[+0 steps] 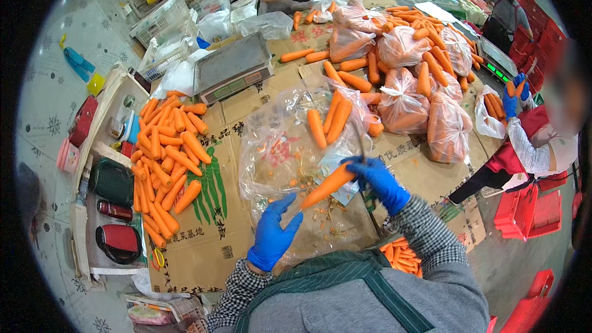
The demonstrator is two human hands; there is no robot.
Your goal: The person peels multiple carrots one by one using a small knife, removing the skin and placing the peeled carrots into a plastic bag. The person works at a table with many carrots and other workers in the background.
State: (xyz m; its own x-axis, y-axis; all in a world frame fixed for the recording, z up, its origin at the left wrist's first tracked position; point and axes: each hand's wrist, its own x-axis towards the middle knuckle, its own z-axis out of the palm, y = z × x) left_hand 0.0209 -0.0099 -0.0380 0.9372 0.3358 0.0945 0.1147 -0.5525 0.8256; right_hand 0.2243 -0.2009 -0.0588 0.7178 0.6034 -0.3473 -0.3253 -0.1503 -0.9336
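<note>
In a blue glove, my right hand grips the thick end of a carrot and also seems to hold a thin dark blade or tool that points away from me. My left hand, gloved in blue too, has its fingers and thumb spread around the carrot's thin tip; whether it touches the tip is unclear. Beneath both lies a clear plastic sheet strewn with peelings and scraps. Several loose carrots rest on its far part. A large pile of carrots covers the cardboard at the left.
Bagged carrots crowd the table's far right. A weighing scale stands at the back left, another at the far right. Yellow-handled scissors lie near the left edge. A co-worker's gloved hands hold carrots at the right; another person stands opposite.
</note>
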